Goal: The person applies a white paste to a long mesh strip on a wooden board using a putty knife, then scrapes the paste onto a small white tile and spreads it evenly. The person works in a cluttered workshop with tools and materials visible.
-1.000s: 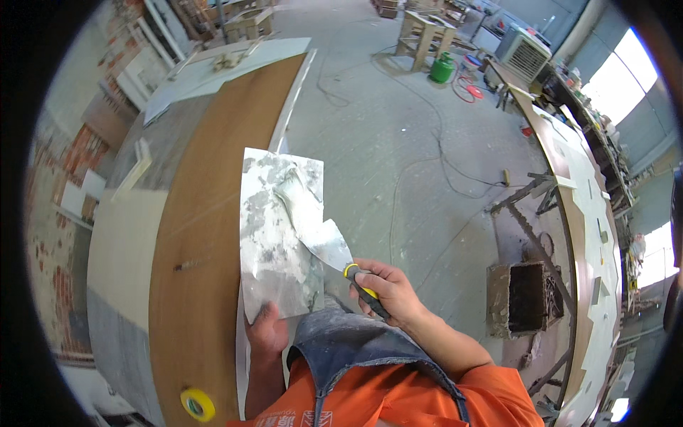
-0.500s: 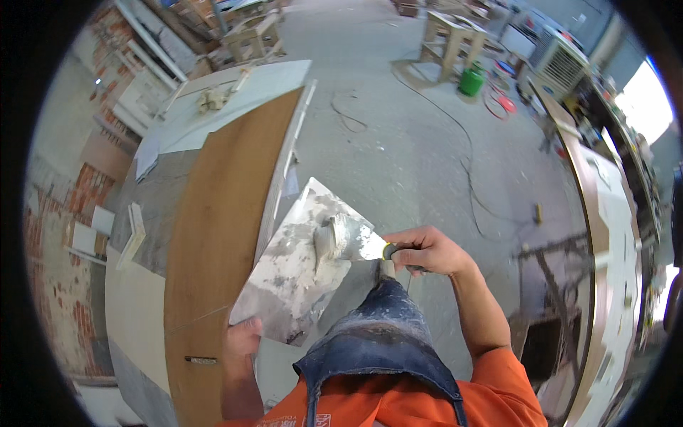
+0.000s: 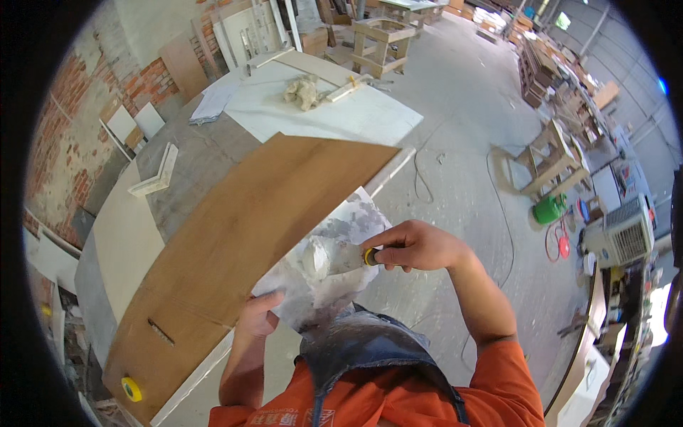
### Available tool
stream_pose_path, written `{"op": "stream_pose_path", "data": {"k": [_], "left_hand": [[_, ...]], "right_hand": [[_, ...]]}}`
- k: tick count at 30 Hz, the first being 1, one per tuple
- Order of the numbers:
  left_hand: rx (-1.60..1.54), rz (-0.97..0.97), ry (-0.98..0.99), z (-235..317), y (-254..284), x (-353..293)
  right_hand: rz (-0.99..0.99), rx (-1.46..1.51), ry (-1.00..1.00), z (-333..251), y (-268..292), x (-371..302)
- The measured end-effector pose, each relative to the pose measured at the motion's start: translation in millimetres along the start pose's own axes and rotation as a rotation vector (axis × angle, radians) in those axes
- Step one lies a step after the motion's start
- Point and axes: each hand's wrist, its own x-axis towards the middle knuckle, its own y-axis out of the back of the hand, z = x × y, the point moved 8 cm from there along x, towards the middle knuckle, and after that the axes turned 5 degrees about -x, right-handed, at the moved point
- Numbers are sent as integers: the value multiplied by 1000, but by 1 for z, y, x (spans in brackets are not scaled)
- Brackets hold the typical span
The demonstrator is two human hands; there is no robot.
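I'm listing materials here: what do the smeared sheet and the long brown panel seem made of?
Smeared sheet: perhaps metal or plastic; thin, straight-edged, dull, blotched grey-white with paste. Brown panel: likely wood or veneer; smooth, apparently matt, warm brown.

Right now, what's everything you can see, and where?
Board: 1, white-grey, centre
Scraper: 1, silver and yellow, over board
Paste: 1 lump, white, by scraper
Panel: 1, brown, left
Tape roll: 1, yellow, panel's near end
Crumpled bundle: 1, cream, upper middle
Tank: 1, green, right
Cooler: 1, grey, far right
Stands: at least 2, tan, upper middle and right
Wall: 1, red and pale, left
Apron: 1, dark blue, bottom
Shirt: 1, orange, bottom
Left hand: 1, bare, holding board
Right hand: 1, bare, holding scraper
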Motion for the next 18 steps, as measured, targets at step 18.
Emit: {"op": "stream_pose_path", "data": {"k": [18], "left_hand": [[-682,361,-335,-15,-10,236]], "right_hand": [[68,-568,426,31,126,242]]}}
